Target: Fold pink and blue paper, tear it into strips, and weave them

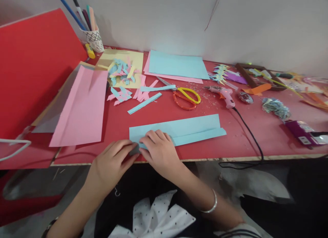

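A light blue sheet of paper (194, 125) lies near the table's front edge, with a narrow strip folded up along its near side. My left hand (112, 159) pinches the left end of that fold between thumb and fingers. Close beside it, my right hand (159, 149) presses on the fold with bent fingers, its thumb at the near edge. The hands cover the left part of the fold. Beyond the sheet are two cut blue strips (145, 103) and a pair of scissors (186, 96) with one yellow and one orange-red handle loop.
A pink glue gun (222, 94) trails a black cord over the front edge. A pink sheet (82, 108) lies left, by a red board (38, 70). Paper scraps (123, 72), stacked sheets (179, 65) and a pen cup (94, 40) stand at the back; a purple power adapter (302, 132) lies right.
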The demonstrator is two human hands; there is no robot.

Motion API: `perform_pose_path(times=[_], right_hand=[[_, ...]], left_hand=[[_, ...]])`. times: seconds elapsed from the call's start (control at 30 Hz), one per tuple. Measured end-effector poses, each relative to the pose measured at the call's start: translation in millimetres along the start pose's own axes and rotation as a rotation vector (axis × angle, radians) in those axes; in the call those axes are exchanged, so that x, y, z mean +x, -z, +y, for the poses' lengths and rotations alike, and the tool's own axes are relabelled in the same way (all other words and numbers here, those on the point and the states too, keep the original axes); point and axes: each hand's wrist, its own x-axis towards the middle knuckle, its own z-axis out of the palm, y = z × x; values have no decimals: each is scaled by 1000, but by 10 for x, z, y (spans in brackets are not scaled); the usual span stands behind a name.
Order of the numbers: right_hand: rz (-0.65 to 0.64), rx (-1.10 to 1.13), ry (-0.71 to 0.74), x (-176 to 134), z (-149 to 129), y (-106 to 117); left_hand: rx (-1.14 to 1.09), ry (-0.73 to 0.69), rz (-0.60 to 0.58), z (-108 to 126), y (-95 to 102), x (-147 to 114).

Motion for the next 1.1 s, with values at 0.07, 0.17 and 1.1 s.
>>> perform_pose_path(times=[0.07, 0.17, 1.1], right_hand=[[-3, 20, -32, 31, -11, -16], [23, 56, -105, 12, 54, 4], [474, -172, -478, -910, 1351, 605]], left_hand=[[-41, 39, -24, -1, -4, -13], [-77, 67, -44, 1, -2, -9], [-185, 165, -125, -130, 17, 17]])
